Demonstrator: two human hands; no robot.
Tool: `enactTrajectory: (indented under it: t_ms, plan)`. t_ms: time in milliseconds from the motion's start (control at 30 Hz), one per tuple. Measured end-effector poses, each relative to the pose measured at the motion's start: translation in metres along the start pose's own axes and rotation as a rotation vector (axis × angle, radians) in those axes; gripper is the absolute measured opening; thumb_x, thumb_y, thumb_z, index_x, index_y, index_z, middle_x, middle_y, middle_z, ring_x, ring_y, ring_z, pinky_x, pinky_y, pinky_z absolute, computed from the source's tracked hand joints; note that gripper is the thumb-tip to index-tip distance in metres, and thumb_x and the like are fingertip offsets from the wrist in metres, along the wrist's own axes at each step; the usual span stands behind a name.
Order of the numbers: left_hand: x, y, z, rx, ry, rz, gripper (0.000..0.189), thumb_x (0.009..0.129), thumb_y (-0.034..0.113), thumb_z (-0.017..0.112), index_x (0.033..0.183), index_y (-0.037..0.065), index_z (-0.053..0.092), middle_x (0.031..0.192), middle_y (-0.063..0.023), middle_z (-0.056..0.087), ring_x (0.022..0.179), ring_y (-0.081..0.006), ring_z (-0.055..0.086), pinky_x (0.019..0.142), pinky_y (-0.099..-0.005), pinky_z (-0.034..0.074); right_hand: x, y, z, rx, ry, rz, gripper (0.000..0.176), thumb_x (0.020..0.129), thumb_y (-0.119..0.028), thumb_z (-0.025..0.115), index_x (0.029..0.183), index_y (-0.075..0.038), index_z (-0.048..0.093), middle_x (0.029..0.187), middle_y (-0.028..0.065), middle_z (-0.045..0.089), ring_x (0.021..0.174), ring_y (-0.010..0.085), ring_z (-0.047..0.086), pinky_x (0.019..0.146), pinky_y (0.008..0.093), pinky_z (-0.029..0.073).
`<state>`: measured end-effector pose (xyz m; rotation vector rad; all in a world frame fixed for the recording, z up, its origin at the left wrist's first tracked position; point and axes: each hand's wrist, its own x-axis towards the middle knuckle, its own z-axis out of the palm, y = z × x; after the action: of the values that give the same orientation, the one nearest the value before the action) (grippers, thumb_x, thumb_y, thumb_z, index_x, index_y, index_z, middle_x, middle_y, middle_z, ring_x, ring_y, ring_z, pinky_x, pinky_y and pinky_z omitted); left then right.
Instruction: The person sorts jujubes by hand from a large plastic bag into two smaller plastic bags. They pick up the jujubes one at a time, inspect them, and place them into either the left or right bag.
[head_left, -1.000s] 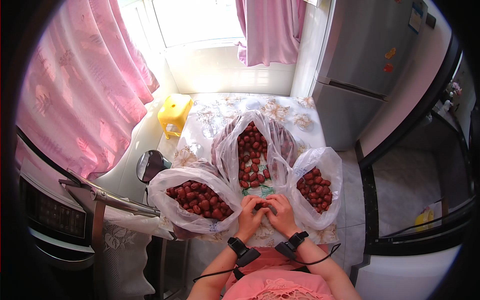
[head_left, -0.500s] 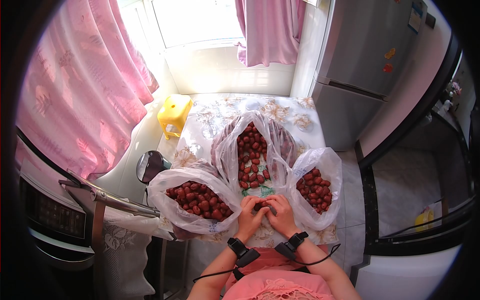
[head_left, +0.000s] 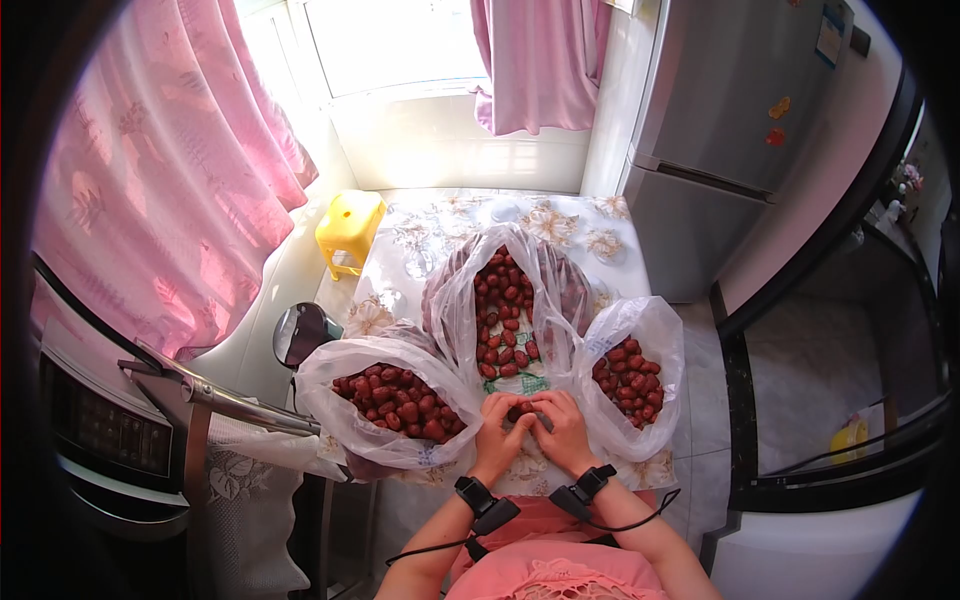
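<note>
Three clear plastic bags of red dates stand on a table with a floral cloth (head_left: 600, 240): a left bag (head_left: 385, 400), a middle bag (head_left: 503, 305) and a right bag (head_left: 630, 375). My left hand (head_left: 497, 432) and my right hand (head_left: 565, 428) meet at the table's near edge, just below the middle bag. Both sets of fingertips pinch a red date (head_left: 520, 410) between them. A black band with a cable sits on each wrist.
A yellow plastic stool (head_left: 349, 225) stands left of the table's far end. A grey fridge (head_left: 720, 140) is at the right, pink curtains (head_left: 170, 170) at the left. A metal rail (head_left: 215, 395) and a dark round object (head_left: 300, 330) lie near the left bag.
</note>
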<state>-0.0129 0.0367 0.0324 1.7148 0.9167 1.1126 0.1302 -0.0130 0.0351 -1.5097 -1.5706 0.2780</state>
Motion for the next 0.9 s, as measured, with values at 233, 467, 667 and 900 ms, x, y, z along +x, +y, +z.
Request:
enactTrajectory:
  t_ms: [233,467,667,900]
  plan:
    - [0.0006,0.0060,-0.0005,-0.002,0.003,-0.009,0.025,0.081,0.007,0.079,0.103,0.002,0.068,0.102,-0.0095,0.064,0.095,-0.0247,0.063,0.085,-0.0331,0.050,-0.0004,0.0004,0.0003,-0.002,0.000,0.001,0.019,0.079,-0.005,0.073,0.098,-0.003,0.070,0.109,0.0108,0.067,0.105,0.0339,0.062,0.092,0.0436,0.050]
    - [0.0011,0.0079,-0.0004,-0.003,0.011,-0.012,0.025,0.081,0.008,0.079,0.102,0.002,0.068,0.101,-0.0092,0.064,0.095,-0.0245,0.063,0.085,-0.0329,0.050,-0.0001,-0.0005,-0.0008,0.003,-0.005,0.006,0.019,0.080,-0.006,0.073,0.098,-0.003,0.070,0.109,0.0110,0.067,0.105,0.0338,0.063,0.092,0.0434,0.050]
    - [0.0006,0.0075,-0.0005,-0.003,0.006,-0.026,0.024,0.082,0.008,0.079,0.102,0.002,0.067,0.101,-0.0093,0.064,0.095,-0.0249,0.063,0.085,-0.0329,0.050,-0.0004,-0.0005,-0.0008,0.005,-0.010,0.009,0.019,0.080,-0.006,0.073,0.098,-0.004,0.070,0.109,0.0104,0.067,0.105,0.0334,0.062,0.092,0.0431,0.050]
    - [0.0007,0.0060,-0.0005,0.008,0.006,-0.009,0.024,0.083,0.008,0.078,0.103,0.002,0.068,0.101,-0.0096,0.064,0.096,-0.0254,0.063,0.085,-0.0331,0.050,-0.0014,0.0021,0.0005,0.000,-0.005,0.000,0.019,0.079,-0.006,0.073,0.097,-0.004,0.070,0.109,0.0100,0.067,0.104,0.0333,0.062,0.092,0.0432,0.050]
